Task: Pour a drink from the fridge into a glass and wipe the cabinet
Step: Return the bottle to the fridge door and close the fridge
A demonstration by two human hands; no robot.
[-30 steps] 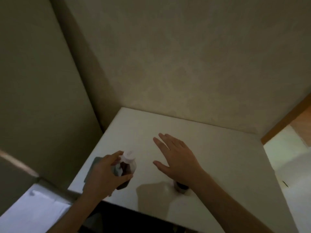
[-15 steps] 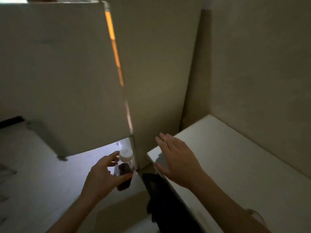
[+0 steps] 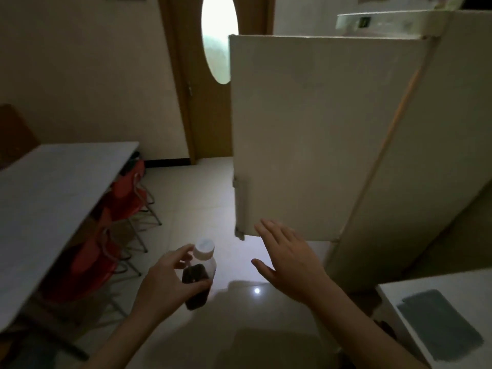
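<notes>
My left hand [image 3: 170,284] grips a small clear bottle [image 3: 199,275] with a white cap and dark drink inside, held upright over the floor. My right hand [image 3: 288,258] is open with fingers spread, just below the lower corner of the open white fridge door [image 3: 306,134], not touching it. The fridge body [image 3: 415,161] stands to the right. A grey cloth [image 3: 439,324] lies flat on the white cabinet top [image 3: 391,296] at the lower right. No glass is in view.
A long white table [image 3: 53,203] runs along the left with red chairs [image 3: 125,193] tucked under it. A wooden door [image 3: 210,75] with an oval window is at the back. Pale tiled floor [image 3: 197,198] lies between table and fridge.
My view has swung left from the cabinet top to the fridge door and the room. Both hands keep their pose; the bottle stays in my left hand. The glass has left the view.
</notes>
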